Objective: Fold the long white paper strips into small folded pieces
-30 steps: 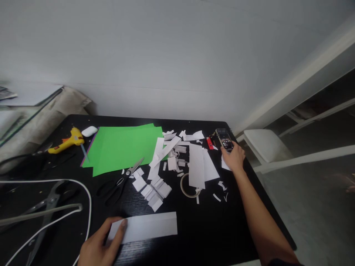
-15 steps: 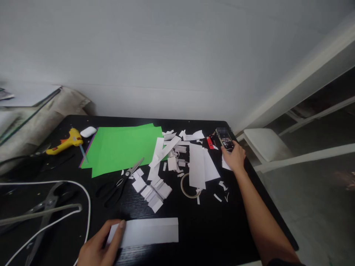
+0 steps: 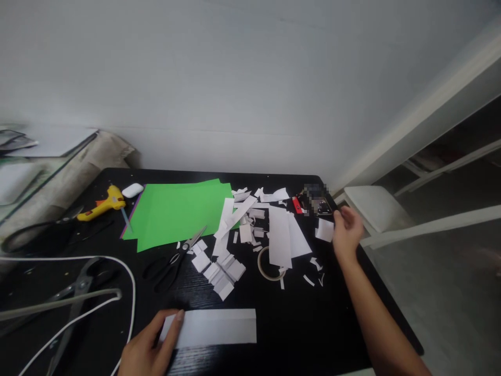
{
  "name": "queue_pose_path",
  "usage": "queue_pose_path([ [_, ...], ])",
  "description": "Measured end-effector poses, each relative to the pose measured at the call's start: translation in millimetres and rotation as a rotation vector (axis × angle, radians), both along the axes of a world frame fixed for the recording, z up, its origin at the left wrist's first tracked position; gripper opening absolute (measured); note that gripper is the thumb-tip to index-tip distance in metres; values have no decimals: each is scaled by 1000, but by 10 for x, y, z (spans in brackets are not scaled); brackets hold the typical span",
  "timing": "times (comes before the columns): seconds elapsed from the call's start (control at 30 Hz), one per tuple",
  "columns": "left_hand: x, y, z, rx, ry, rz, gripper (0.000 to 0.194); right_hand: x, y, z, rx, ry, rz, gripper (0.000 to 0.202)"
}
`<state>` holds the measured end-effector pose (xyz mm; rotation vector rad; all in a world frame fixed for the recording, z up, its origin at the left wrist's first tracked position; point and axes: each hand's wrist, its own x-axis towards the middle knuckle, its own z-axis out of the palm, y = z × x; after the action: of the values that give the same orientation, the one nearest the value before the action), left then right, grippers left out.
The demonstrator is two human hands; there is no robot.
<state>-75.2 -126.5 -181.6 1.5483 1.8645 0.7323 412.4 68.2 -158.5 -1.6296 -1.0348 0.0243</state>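
Observation:
A folded white paper strip [image 3: 221,329] lies near the table's front edge. My left hand [image 3: 152,342] grips its left end, thumb on top. At the table's right edge, my right hand [image 3: 347,232] is apart from the phone [image 3: 324,208], its fingers loosely bent and nothing visible in them. The phone is partly blurred out. A small white paper piece [image 3: 324,230] is just left of that hand. Scissors [image 3: 188,244] and a folded paper construction [image 3: 224,274] are above the strip.
Green sheets [image 3: 180,211] cover the back left, beside a yellow glue gun [image 3: 105,203] and a white case [image 3: 132,190]. Paper scraps [image 3: 246,233] fill the middle, near a tape roll [image 3: 260,265] and a red object [image 3: 297,205]. A white cable [image 3: 131,282] loops at left.
My right hand has let go of the phone and drawn back to the right, uncovering the small paper piece. My left hand still holds the strip. The view has shifted slightly.

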Motion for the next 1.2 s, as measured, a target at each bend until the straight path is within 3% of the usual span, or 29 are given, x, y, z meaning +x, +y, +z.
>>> queue_pose_path([
  [0.07,13,5,-1,4,-2,22,47,-399,-286,134,-53,19,121,42],
  [0.2,42,20,2,11,-18,40,50,-1398,-1007,351,-294,52,759,22],
  [0.27,52,32,18,9,-34,32,52,-1813,-1322,372,-310,15,998,18],
  [0.33,59,42,40,17,-53,21,53,-2107,-1541,334,-322,-78,1141,22],
  [0.5,42,45,61,52,-122,-31,50,-2495,-1731,229,-327,-293,1246,41],
  [0.7,21,39,15,109,-138,3,50,-2745,-1907,176,-413,-350,1312,58],
  [0.9,60,51,42,79,-94,-8,48,-2694,-1985,-4,-499,-448,1271,68],
  [1.2,49,38,34,77,-73,-28,43,-2657,-2007,14,-511,-565,1309,81],
])
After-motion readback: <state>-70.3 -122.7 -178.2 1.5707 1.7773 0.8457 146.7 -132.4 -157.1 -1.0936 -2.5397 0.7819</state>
